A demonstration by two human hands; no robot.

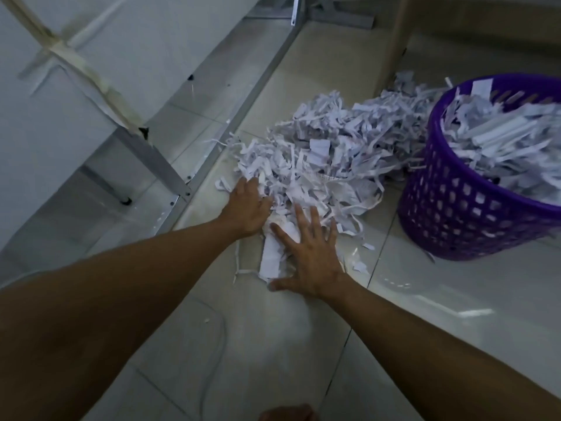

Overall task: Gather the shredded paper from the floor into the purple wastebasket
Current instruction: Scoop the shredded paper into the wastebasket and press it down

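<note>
Half the shreds (328, 159) sat on the floor, basket (455, 214) nearly full, left hand (247, 208) and right hand (312, 253) spread flat.

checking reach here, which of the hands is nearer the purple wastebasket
Right. The right hand lies flat on the near edge of the shredded paper, left of the purple wastebasket. The left hand is farther left, at the pile's far-left edge.
</note>
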